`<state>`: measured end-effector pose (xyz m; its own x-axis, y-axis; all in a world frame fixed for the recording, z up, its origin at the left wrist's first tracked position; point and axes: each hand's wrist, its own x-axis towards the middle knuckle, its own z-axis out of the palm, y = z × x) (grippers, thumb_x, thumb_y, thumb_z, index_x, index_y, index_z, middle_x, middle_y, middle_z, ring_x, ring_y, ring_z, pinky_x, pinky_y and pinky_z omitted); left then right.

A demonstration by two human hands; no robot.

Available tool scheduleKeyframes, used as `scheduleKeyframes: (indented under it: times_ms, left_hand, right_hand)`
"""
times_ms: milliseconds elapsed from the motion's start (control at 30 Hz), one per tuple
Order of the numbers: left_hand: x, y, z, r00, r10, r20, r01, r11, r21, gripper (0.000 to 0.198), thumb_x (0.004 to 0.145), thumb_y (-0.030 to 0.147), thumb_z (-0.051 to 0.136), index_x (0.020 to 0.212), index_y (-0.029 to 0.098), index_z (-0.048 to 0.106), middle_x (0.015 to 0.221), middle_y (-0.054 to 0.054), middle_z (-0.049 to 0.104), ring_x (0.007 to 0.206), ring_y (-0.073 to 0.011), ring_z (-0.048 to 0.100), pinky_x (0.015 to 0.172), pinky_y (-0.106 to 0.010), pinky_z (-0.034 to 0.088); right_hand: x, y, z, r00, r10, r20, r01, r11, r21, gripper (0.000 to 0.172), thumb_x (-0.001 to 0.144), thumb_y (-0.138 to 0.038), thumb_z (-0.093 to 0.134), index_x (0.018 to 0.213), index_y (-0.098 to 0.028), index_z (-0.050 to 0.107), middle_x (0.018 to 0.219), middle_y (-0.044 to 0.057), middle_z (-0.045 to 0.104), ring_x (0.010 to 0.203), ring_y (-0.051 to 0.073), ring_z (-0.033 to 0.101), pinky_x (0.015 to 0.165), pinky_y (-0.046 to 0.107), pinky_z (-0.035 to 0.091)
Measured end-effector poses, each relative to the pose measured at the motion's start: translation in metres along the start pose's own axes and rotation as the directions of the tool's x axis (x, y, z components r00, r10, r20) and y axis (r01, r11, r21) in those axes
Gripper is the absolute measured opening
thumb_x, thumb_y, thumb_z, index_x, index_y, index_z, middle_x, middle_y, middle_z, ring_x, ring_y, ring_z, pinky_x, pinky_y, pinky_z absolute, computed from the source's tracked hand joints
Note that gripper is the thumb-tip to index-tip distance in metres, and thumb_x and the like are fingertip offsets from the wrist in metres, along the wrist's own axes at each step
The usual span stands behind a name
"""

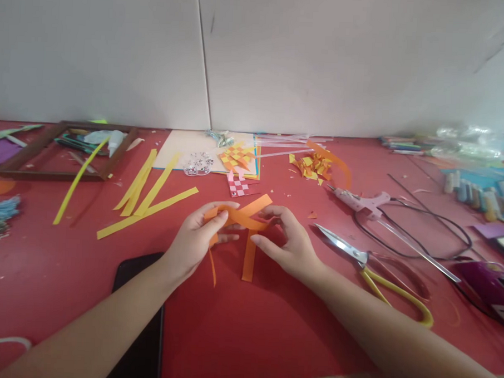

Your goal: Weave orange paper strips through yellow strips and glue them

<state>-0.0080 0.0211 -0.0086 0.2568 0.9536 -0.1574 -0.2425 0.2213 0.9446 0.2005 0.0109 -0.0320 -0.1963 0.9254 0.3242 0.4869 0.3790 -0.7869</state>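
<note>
Both my hands hold crossed orange paper strips [251,217] just above the red table [246,322]. My left hand [197,239] pinches the left end of the strips with thumb and fingers closed. My right hand [289,243] grips the right side, fingers curled round the strips. One strip end hangs down between the hands, another sticks up to the right.
Yellow paper strips [151,198] lie at the left. Scissors with yellow handles [374,267] and a pink glue gun [362,202] with its cord lie at the right. Woven paper pieces [239,158] sit on a card. A wooden frame [61,150] and a black phone [141,318] are near.
</note>
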Motion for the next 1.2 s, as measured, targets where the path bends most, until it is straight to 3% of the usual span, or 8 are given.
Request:
scheduleKeyframes:
  times_ms: [133,300,467,667,800,933,1067,1200]
  left_hand:
    - [0.000,0.003,0.000,0.993,-0.111,0.029,0.113,0.989,-0.095,0.027,0.084,0.034,0.068,0.109,0.022,0.063,0.097,-0.004,0.070,0.083,-0.0190,0.072,0.064,-0.026,0.061]
    - [0.001,-0.001,-0.002,0.998,-0.063,-0.027,0.066,0.991,0.117,0.032,0.082,0.033,0.071,0.111,0.021,0.061,0.091,-0.002,0.067,0.079,-0.0166,0.072,0.063,-0.023,0.061]
    - [-0.003,-0.004,0.001,0.997,-0.069,0.036,0.060,0.975,0.213,0.036,0.083,0.035,0.069,0.115,0.023,0.057,0.096,-0.003,0.066,0.080,-0.0184,0.073,0.063,-0.026,0.061]
    - [0.000,-0.003,0.001,0.997,-0.081,-0.007,0.081,0.975,0.207,0.038,0.081,0.040,0.069,0.113,0.021,0.057,0.098,-0.004,0.066,0.080,-0.0186,0.072,0.062,-0.027,0.060]
    - [0.001,-0.003,-0.001,0.995,-0.024,-0.094,0.053,0.943,0.327,0.037,0.082,0.040,0.066,0.112,0.021,0.057,0.090,-0.002,0.066,0.082,-0.0180,0.069,0.068,-0.029,0.058]
    - [-0.003,0.001,0.000,1.000,0.000,-0.024,0.011,0.891,0.454,0.032,0.085,0.036,0.060,0.112,0.021,0.058,0.072,0.001,0.064,0.073,-0.0163,0.065,0.070,-0.030,0.052]
    - [-0.006,0.002,0.001,1.000,0.006,0.028,-0.016,0.919,0.394,0.032,0.088,0.036,0.055,0.116,0.020,0.055,0.102,-0.008,0.069,0.101,-0.0224,0.065,0.088,-0.037,0.049]
    - [-0.004,-0.004,-0.001,0.996,0.082,-0.037,-0.059,0.910,0.411,0.047,0.086,0.041,0.061,0.127,0.024,0.046,0.140,-0.013,0.051,0.132,-0.0270,0.046,0.102,-0.042,0.041]
  right_hand:
    - [0.002,-0.002,-0.001,0.995,0.094,0.044,-0.100,0.983,0.157,0.030,0.083,-0.041,0.068,0.104,-0.022,0.059,0.100,0.006,0.069,0.091,0.019,0.066,0.081,0.034,0.054]
    - [0.005,-0.009,-0.005,0.995,0.095,0.038,-0.102,0.939,0.330,0.024,0.090,-0.039,0.059,0.077,-0.021,0.065,0.072,0.001,0.068,0.068,0.013,0.064,0.065,0.026,0.053]
    - [0.003,-0.006,0.000,0.990,0.116,0.077,-0.138,0.898,0.417,0.021,0.083,-0.040,0.068,0.087,-0.021,0.062,0.083,0.003,0.068,0.075,0.014,0.065,0.068,0.028,0.053]
    - [0.001,-0.003,0.005,0.995,0.055,0.079,-0.072,0.968,0.239,0.016,0.082,-0.030,0.069,0.088,-0.021,0.058,0.086,0.003,0.066,0.077,0.014,0.063,0.068,0.028,0.052]
    - [-0.001,-0.006,0.001,0.999,0.038,0.011,-0.040,0.911,0.410,0.008,0.086,-0.027,0.063,0.082,-0.022,0.059,0.072,-0.001,0.062,0.061,0.011,0.058,0.056,0.025,0.048]
    - [-0.003,0.001,-0.002,0.984,0.170,-0.043,-0.112,0.798,0.592,0.006,0.084,-0.028,0.067,0.081,-0.022,0.069,0.070,0.000,0.065,0.056,0.009,0.056,0.052,0.023,0.046]
    - [-0.002,0.010,-0.003,0.974,0.215,0.065,-0.201,0.705,0.680,0.010,0.082,-0.032,0.070,0.085,-0.024,0.076,0.064,-0.001,0.066,0.054,0.009,0.057,0.054,0.023,0.049]
    - [0.000,0.004,-0.004,0.973,0.131,0.189,-0.226,0.699,0.679,0.012,0.081,-0.032,0.071,0.089,-0.026,0.076,0.076,0.001,0.072,0.057,0.010,0.062,0.059,0.026,0.055]
